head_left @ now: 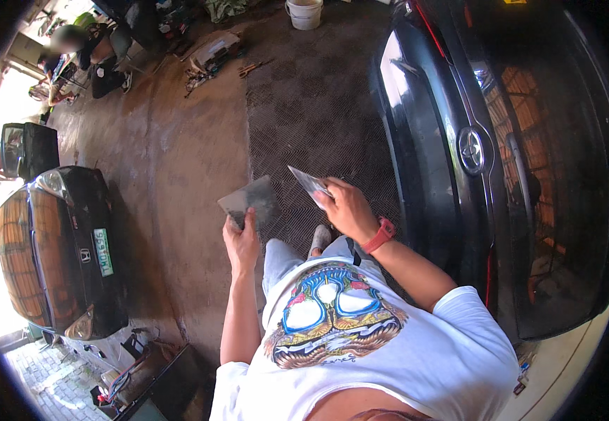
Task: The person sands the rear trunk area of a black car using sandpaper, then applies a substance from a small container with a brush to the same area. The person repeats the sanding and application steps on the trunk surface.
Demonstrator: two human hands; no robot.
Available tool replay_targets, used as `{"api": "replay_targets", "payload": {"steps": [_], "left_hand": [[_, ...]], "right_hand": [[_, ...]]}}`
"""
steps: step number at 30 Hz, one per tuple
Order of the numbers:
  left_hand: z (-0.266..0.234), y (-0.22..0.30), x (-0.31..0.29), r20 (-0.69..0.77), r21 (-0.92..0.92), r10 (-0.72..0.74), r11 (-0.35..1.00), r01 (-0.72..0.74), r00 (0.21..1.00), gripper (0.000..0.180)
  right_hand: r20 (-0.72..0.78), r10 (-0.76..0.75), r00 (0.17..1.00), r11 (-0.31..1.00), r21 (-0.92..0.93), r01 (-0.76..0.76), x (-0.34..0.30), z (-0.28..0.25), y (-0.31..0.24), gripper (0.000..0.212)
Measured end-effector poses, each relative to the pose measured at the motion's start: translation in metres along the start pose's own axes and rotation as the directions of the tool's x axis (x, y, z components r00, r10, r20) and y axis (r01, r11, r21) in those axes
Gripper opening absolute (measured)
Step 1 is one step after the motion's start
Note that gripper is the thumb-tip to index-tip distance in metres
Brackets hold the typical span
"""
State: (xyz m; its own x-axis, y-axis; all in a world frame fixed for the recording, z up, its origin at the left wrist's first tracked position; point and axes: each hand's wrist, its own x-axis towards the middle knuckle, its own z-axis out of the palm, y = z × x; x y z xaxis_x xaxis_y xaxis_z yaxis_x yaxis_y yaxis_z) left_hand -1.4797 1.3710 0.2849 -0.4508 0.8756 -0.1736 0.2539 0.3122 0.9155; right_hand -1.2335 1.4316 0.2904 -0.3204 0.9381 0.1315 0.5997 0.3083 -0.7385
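My left hand [241, 242] grips a flat grey rectangular plate [249, 198] by its lower edge, the thumb lying on its face. Dark smudges mark the plate's right part. My right hand [346, 207] is closed round a thin, shiny flat blade [307, 181], which is tilted so that its point aims up and left. Plate and blade are apart, both held in front of my body above the floor. Whether the blade has a handle is hidden by my fingers. A red watch [381, 235] is on my right wrist.
A dark car [424, 140] stands close on my right. Another dark car [73, 252] is at the left. Far off are a white bucket [305, 14], a pile of parts [209, 59] on the floor and a crouching person [104, 59]. A dark box of items [143, 382] sits lower left.
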Motion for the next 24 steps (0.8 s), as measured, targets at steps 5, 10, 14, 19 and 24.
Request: {"api": "replay_targets", "payload": {"steps": [5,10,14,19,24], "left_hand": [[0.038,0.024,0.047,0.372,-0.016,-0.052,0.998,0.063,0.927,0.032],[0.058,0.026,0.117,0.352,-0.221,-0.008,0.971,0.092,0.936,0.034],[0.058,0.000,0.200,0.406,-0.227,-0.085,0.955,0.191,0.910,0.033],[0.060,-0.011,0.301,0.415,-0.278,-0.157,0.916,0.290,0.896,0.029],[0.051,-0.011,0.388,0.359,-0.118,-0.246,0.945,0.305,0.900,0.037]], "right_hand": [[0.009,-0.380,0.925,0.907,-0.190,0.375,0.057,-0.002,-0.025,0.046],[0.141,0.212,0.967,0.921,-0.360,-0.150,0.069,0.019,0.143,0.032],[-0.164,0.667,0.726,0.718,-0.120,-0.686,0.098,-0.021,0.192,0.030],[-0.329,0.731,0.598,0.604,-0.096,-0.791,0.146,-0.094,0.250,0.050],[-0.481,0.670,0.565,0.450,-0.342,-0.825,0.221,-0.146,0.277,0.069]]}}
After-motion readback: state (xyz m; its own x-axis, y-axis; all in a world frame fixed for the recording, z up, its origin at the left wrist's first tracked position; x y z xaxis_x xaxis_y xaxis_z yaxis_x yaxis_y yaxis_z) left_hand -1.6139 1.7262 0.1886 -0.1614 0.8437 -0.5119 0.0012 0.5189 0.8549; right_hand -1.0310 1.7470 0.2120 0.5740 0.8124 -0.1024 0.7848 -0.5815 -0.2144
